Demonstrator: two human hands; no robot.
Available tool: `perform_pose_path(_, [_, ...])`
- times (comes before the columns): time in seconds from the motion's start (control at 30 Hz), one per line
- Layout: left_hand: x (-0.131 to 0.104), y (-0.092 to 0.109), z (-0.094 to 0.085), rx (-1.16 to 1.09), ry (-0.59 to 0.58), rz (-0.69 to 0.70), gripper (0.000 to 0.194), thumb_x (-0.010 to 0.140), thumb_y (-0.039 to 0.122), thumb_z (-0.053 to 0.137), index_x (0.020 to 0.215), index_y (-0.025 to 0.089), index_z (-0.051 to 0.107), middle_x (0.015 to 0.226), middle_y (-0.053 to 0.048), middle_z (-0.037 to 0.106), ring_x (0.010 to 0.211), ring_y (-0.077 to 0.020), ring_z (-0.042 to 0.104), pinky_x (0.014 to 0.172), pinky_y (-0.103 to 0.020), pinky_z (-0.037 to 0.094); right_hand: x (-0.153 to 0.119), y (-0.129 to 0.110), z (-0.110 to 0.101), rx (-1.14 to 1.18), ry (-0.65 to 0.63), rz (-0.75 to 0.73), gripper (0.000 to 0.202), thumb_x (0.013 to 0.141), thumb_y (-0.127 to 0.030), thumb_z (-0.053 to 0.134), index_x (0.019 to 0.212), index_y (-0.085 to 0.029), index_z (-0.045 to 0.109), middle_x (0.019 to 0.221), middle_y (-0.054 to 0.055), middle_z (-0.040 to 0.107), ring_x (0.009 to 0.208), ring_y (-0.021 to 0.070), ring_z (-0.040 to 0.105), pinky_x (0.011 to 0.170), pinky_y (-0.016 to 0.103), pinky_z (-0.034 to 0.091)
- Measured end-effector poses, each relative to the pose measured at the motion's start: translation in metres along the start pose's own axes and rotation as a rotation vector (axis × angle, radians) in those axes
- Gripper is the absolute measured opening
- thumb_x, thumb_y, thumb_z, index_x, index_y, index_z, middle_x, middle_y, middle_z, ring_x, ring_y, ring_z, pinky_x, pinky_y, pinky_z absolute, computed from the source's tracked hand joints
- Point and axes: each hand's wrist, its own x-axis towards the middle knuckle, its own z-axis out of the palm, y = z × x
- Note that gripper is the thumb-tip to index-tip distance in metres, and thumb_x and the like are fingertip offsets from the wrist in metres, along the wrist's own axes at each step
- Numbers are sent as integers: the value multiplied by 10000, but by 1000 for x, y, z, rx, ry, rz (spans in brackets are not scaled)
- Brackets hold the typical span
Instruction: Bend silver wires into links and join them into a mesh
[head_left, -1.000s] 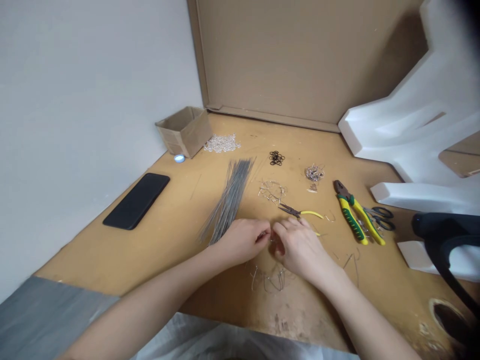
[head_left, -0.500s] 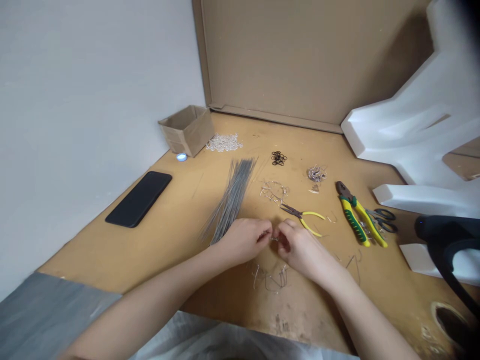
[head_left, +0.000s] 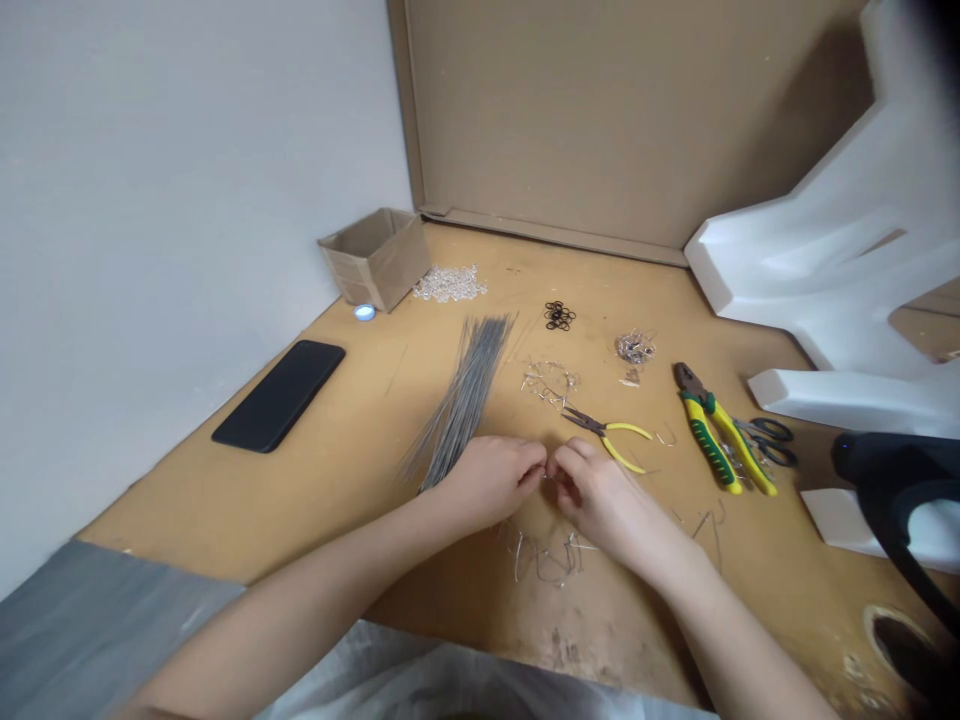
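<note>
My left hand [head_left: 506, 475] and my right hand [head_left: 589, 490] meet fingertip to fingertip over the wooden table. Both pinch a small piece of thin metal wire [head_left: 546, 476], mostly covered by the fingers. Below them is a loose cluster of bent wires [head_left: 551, 560]; whether it connects to the held piece I cannot tell. Beside my left hand lies a bundle of straight grey wires [head_left: 472, 385]. Yellow-handled needle-nose pliers [head_left: 604, 430] rest just beyond my right hand. Behind the hands sits a ring-shaped group of bent wires [head_left: 551, 382].
Combination pliers [head_left: 705, 425] and scissors [head_left: 769, 440] lie right, near a white foam piece [head_left: 795, 250]. Black rings [head_left: 559, 316], a wire tangle [head_left: 636, 347] and clear small pieces [head_left: 450, 283] lie farther back. A cardboard box [head_left: 379, 260] and black phone [head_left: 279, 396] are left.
The bent wires below my hands have shifted slightly right and spread. My fingertips have drawn a little closer together, hiding more of the wire between them.
</note>
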Motion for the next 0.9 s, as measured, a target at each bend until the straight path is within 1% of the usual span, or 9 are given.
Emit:
perform_pose_path(0.13, [0,0,0,12,7,22,179,826,204,436,726,194,585,708,10,633,638,-126,567,536,-213,317,0,0,1,-10,1,-2,180,723,-34,434,799,-189,487,805,16,487,697,127,506,638,229,383])
perform_pose_path(0.3, [0,0,0,12,4,1,197,822,225,446,700,192,596,689,8,638,622,-125,564,526,-214,307,-1,0,1,1,12,-8,191,721,-28,431,804,-191,485,808,12,490,699,123,506,646,226,385])
perform_pose_path(0.5, [0,-1,-1,-9,3,-1,178,809,213,449,724,199,605,688,15,636,626,-119,563,532,-209,317,-1,-1,-3,31,17,-14,206,707,-12,441,799,-186,500,787,11,496,673,117,500,635,221,381])
perform_pose_path(0.67, [-2,1,-4,-49,-5,-20,143,790,235,474,798,214,615,667,29,627,625,-121,562,542,-211,329,-1,1,-4,7,17,2,178,719,-34,453,799,-181,513,804,23,506,688,126,501,642,231,382])
perform_pose_path(0.9, [-1,-1,-2,-36,0,7,173,827,193,417,811,207,589,751,14,648,699,-133,589,592,-222,367,0,3,-3,18,21,-1,195,723,-36,451,830,-184,519,819,24,515,704,127,515,658,235,394])
